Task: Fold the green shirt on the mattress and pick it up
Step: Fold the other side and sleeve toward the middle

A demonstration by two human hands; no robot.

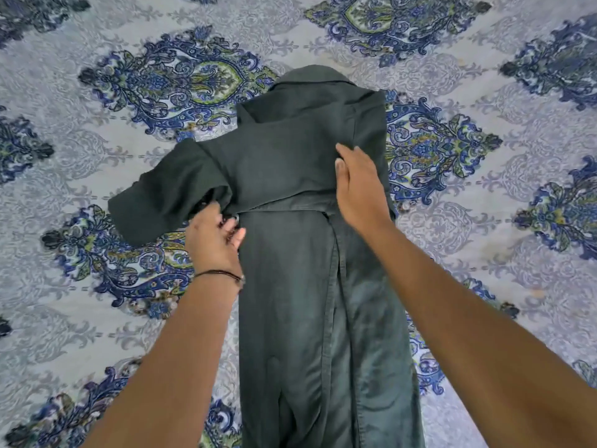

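The dark green shirt (290, 176) lies lengthwise down the middle of the mattress, collar at the far end, both sides folded inward into a narrow strip. One sleeve is folded across its back and sticks out to the left. My left hand (214, 239) is at the shirt's left edge, where that sleeve crosses it, fingers curled into the fabric. My right hand (357, 185) lies flat on the shirt's right side, fingers straight, pressing the fold down.
The mattress (504, 221) is covered by a grey sheet with blue and green paisley medallions and stretches out on every side of the shirt. A thin dark band circles my left wrist (219, 274).
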